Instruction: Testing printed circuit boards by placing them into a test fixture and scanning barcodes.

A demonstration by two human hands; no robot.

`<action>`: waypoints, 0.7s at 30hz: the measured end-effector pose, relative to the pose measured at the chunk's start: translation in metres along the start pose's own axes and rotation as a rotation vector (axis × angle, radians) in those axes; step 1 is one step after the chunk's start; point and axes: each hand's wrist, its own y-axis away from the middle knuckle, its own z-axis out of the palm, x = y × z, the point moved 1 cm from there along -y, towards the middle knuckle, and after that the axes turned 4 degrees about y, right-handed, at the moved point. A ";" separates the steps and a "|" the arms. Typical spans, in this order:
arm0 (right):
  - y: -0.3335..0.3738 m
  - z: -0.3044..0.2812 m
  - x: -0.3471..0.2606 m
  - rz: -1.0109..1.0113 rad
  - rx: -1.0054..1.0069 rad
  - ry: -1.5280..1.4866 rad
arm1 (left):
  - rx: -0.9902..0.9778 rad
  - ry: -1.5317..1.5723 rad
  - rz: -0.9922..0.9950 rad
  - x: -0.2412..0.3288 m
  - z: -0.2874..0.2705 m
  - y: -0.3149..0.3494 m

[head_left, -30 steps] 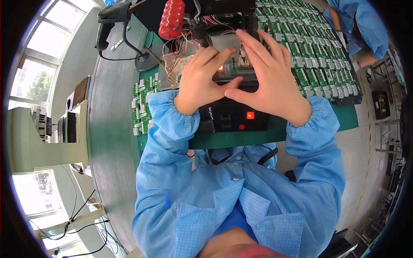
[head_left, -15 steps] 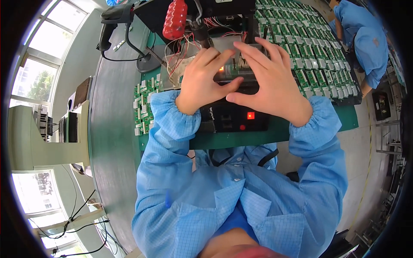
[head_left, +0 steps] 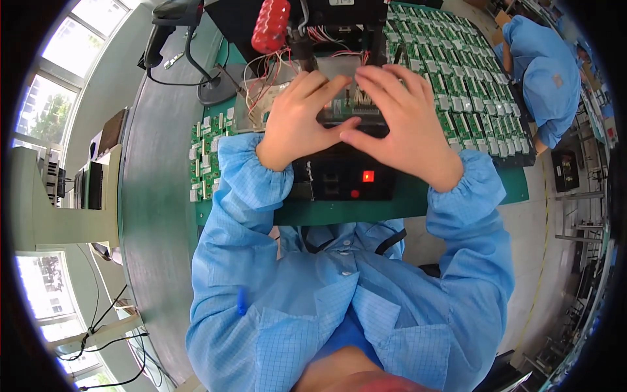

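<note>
Both hands hover over or rest on a black test fixture (head_left: 343,186) with a clear plate over its top. A green circuit board (head_left: 346,110) shows between them, beneath that plate. On its left side is my left hand (head_left: 302,117), thumb and index finger apart and the other fingers bent. My right hand (head_left: 406,124) spreads its fingers along the other side. The two thumb tips nearly meet at the board's near edge. Neither hand visibly holds anything; whether the fingertips touch the plate I cannot tell. Above the left hand is a red ribbed grip (head_left: 270,26).
Rows of circuit boards fill a black tray (head_left: 516,147) at the right. More loose boards (head_left: 206,157) lie left of the fixture on the green mat (head_left: 366,212). A handheld scanner on a stand (head_left: 217,90) stands far left. Thin wires (head_left: 261,68) run behind my left hand. A co-worker (head_left: 545,78) is at far right.
The whole view has shifted slightly, so everything sits a little further left. My hands keep nearly the same pose over the fixture. The orange glow beside my left fingers now shows much less.
</note>
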 end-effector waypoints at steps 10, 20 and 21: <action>0.002 0.006 0.006 0.076 0.063 -0.028 | 0.003 -0.059 0.018 0.003 -0.001 -0.001; 0.017 -0.001 0.013 0.113 0.031 -0.030 | 0.028 0.052 -0.052 0.004 -0.004 -0.001; 0.017 -0.003 0.014 0.066 -0.052 0.044 | 0.026 0.054 -0.054 0.004 -0.004 -0.001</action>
